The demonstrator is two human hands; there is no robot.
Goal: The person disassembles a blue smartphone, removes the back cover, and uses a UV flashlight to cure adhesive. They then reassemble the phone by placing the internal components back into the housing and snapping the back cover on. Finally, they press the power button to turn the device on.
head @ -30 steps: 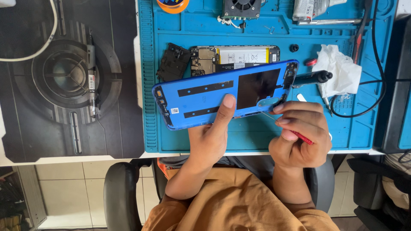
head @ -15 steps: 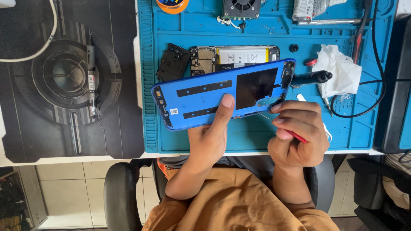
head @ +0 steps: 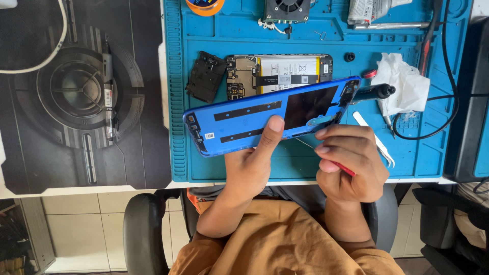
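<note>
My left hand (head: 253, 162) holds a blue phone back cover (head: 244, 119) inside-up, thumb pressed on its inner face. The cover is tilted above the blue work mat (head: 219, 30). My right hand (head: 351, 163) grips a thin red-handled tool (head: 344, 169), its tip lying at the cover's lower edge near the black patch. Behind the cover lies the opened phone body (head: 280, 69) with its battery and board exposed. A black plastic cover piece (head: 205, 76) rests left of the phone body.
A crumpled white tissue (head: 405, 84), tweezers (head: 379, 145) and a black screwdriver (head: 374, 91) lie at the right. A small fan (head: 287, 9) and tape roll (head: 204, 5) sit at the mat's far edge. A dark patterned mat (head: 76, 97) covers the left. Black cables (head: 448, 102) run at right.
My right hand has shifted slightly lower and leftward under the cover's edge. The cover and my left hand stay nearly still.
</note>
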